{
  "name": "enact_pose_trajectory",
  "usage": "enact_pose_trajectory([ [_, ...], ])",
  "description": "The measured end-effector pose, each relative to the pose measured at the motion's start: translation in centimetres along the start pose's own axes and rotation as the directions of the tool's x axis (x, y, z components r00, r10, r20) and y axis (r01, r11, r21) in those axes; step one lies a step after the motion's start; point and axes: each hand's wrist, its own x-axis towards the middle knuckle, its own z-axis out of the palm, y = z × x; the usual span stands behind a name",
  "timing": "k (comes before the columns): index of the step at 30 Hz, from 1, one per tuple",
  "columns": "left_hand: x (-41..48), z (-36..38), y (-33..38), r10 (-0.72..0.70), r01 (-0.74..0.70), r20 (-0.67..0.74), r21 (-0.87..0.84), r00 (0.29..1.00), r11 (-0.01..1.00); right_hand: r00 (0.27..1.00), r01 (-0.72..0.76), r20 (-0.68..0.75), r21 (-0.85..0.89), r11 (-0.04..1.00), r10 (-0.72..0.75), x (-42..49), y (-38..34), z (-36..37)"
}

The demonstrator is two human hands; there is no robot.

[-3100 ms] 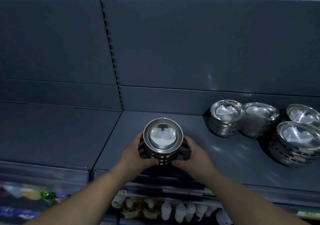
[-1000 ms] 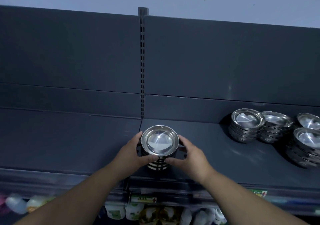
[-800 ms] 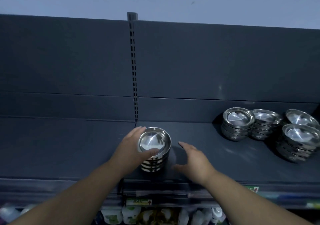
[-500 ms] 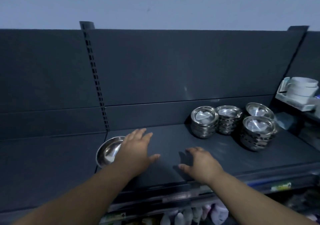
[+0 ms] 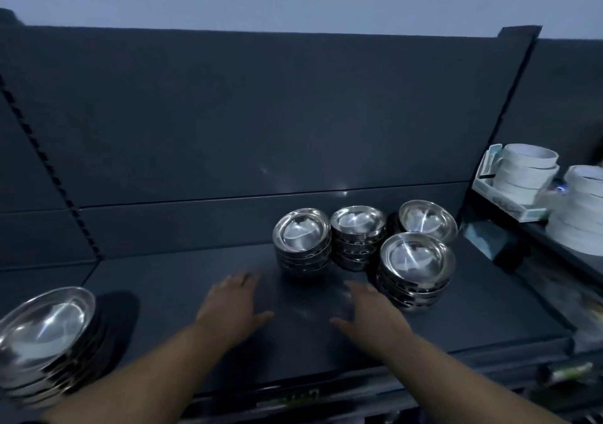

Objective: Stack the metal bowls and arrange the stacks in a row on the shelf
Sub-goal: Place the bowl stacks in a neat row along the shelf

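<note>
the stack of bowls has just been released and now stands at lower left of the shelf. both hands, left and right, spread empty, have moved toward 4 clustered stacks at centre right; likely next to line up.

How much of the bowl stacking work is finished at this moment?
Done: the left stack stands apart at the shelf's left end. In hand: nothing; the left hand and right hand are open above the shelf, near the four clustered stacks at the right. Left: lining those four up in a row.
</note>
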Motion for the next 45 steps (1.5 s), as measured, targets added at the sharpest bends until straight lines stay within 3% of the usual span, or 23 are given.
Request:
enact_pose_trajectory([
  [10, 5.1, 1.5, 2.8, -0.109, 0.110, 0.016, -0.049, 0.994, 0.993, 0.993, 0.077, 0.086, 0.109, 0.991, -0.086, 6.2, 1.2, 1.1],
  [14, 7.0, 1.9, 2.6, -0.122, 0.124, 0.022, -0.203, 0.992, 0.971, 0.998, 0.058, 0.020, 0.193, 0.979, -0.063, 7.3, 0.5, 1.8],
  [21, 8.3, 3.0, 2.4, -0.051, 0.068, 0.045, -0.695, 0.998, 0.716, 0.994, 0.049, -0.108, 0.376, 0.925, -0.009, 8.1, -0.2, 2.2],
  [29, 5.9, 2.9, 1.7, -0.102, 0.073, 0.011, -0.775, 0.995, 0.628, 0.991, 0.005, -0.105, 0.626, 0.780, 0.078, 8.1, -0.7, 2.7],
  [33, 3.3, 2.6, 1.1, -0.196, 0.134, 0.020, -0.796, 0.980, 0.591, 0.997, 0.060, -0.069, 0.657, 0.752, -0.019, 8.0, -1.6, 3.2],
  [42, -4.1, 3.9, -1.4, -0.417, 0.178, 0.026, -0.927, 0.909, 0.331, 0.961, 0.206, -0.004, 0.679, 0.705, -0.276, 5.8, -5.2, 5.6],
  [45, -6.1, 3.6, -2.4, -0.449, 0.205, 0.038, -0.922, 0.893, 0.330, 0.952, 0.207, 0.016, 0.699, 0.684, -0.305, 4.8, -6.5, 6.7],
])
